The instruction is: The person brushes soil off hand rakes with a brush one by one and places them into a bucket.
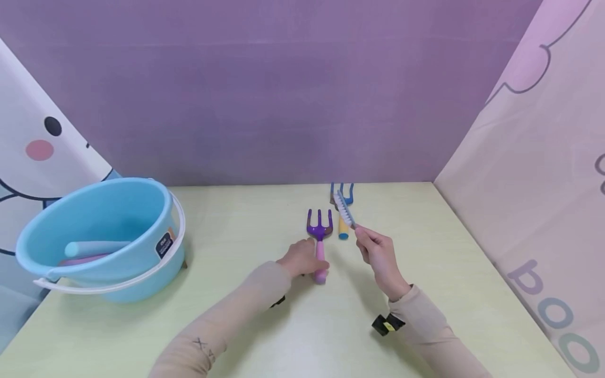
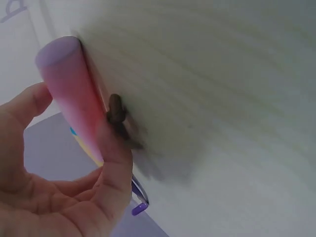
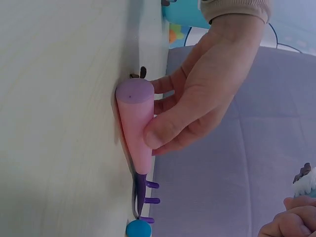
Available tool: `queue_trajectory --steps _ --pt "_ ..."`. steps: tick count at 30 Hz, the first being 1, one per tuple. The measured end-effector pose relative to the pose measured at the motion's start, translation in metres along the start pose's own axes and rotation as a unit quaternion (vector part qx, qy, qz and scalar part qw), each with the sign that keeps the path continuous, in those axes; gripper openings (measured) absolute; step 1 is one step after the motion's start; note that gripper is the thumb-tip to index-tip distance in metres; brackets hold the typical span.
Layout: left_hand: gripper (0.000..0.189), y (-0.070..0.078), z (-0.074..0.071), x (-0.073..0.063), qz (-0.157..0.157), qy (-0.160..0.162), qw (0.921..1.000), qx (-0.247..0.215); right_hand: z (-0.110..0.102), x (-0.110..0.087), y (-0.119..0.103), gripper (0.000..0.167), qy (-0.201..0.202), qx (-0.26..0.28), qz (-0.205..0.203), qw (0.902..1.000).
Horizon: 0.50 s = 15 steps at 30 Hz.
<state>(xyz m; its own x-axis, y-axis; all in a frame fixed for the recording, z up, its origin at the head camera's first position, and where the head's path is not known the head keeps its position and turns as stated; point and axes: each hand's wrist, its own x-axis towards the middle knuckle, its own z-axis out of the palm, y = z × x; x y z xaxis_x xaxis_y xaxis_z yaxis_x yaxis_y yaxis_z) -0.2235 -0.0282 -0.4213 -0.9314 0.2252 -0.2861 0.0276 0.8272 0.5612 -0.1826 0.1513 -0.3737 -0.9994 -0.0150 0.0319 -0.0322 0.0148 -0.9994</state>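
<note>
My left hand (image 1: 302, 257) grips the pink handle of a small purple garden fork (image 1: 319, 231), its three tines facing away from me. In the left wrist view, the thumb (image 2: 37, 101) lies on one side of the handle and the fingers on the other. A small brown lump (image 2: 116, 108) lies on the table beside the handle. My right hand (image 1: 378, 257) holds up a small brush (image 1: 345, 211) with white bristles and a blue-grey back. Something brown (image 3: 302, 172) shows at the bristles. Behind the brush is a blue garden fork (image 1: 348, 199) with a yellow handle.
At the left stands a light blue bucket (image 1: 142, 260) with a white carrying handle (image 1: 160, 264). Inside it lie a light blue rod-shaped handle (image 1: 96, 248) and something pink (image 1: 82, 260). A brown bit (image 1: 184, 264) shows at its base. Purple cloth (image 1: 302, 94) hangs behind the table.
</note>
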Motion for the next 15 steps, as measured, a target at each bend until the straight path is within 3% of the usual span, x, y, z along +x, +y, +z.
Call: queue_trajectory --steps 6,15 --pt "0.041 0.007 0.009 0.007 -0.030 0.005 0.9995 0.008 0.000 0.001 0.003 0.021 0.004 0.001 -0.002 1.0000" --pt "0.068 0.011 0.010 0.013 -0.039 0.024 0.9982 0.038 -0.001 0.001 0.004 0.019 0.011 0.004 0.002 0.9999"
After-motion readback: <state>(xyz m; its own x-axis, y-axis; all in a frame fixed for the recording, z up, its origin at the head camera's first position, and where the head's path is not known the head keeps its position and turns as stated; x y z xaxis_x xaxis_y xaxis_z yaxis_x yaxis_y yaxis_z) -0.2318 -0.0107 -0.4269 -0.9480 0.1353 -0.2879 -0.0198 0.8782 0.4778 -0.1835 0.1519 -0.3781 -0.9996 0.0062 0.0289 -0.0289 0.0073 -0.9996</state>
